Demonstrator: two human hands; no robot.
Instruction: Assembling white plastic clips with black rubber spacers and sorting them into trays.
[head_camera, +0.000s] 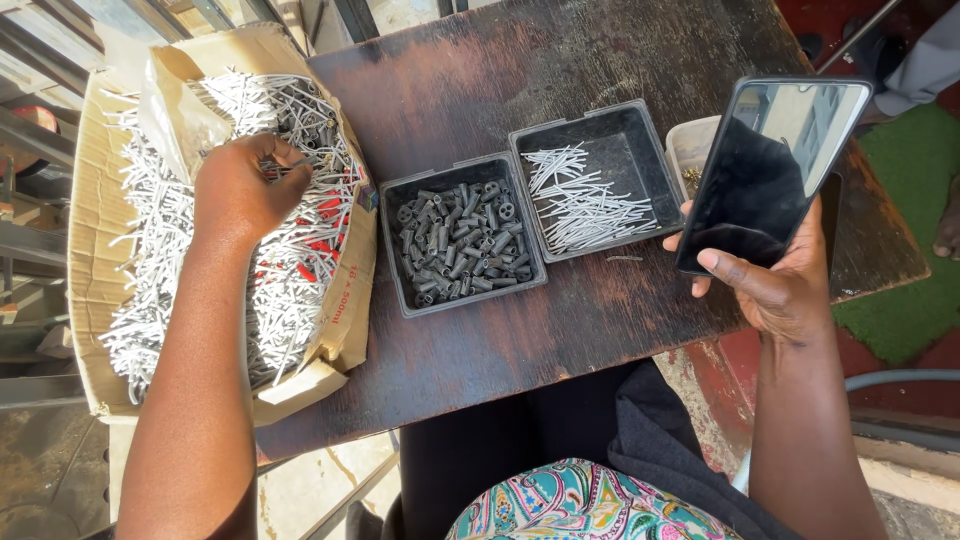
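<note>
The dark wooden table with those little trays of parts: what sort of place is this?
Probably a small assembly workshop: a cardboard box of white tubes, a tray of grey plastic pieces and a tray of white tubes on a worn table.

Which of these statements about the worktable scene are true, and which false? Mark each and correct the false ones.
1. The right hand holds a dark-screened phone. True.
2. The left hand rests in the tray of grey plugs. False: it is in the cardboard box of white sleeved pieces.
3. Two black trays sit side by side. True.
4. The right-hand black tray is full of red parts. False: it holds white pieces.
</note>
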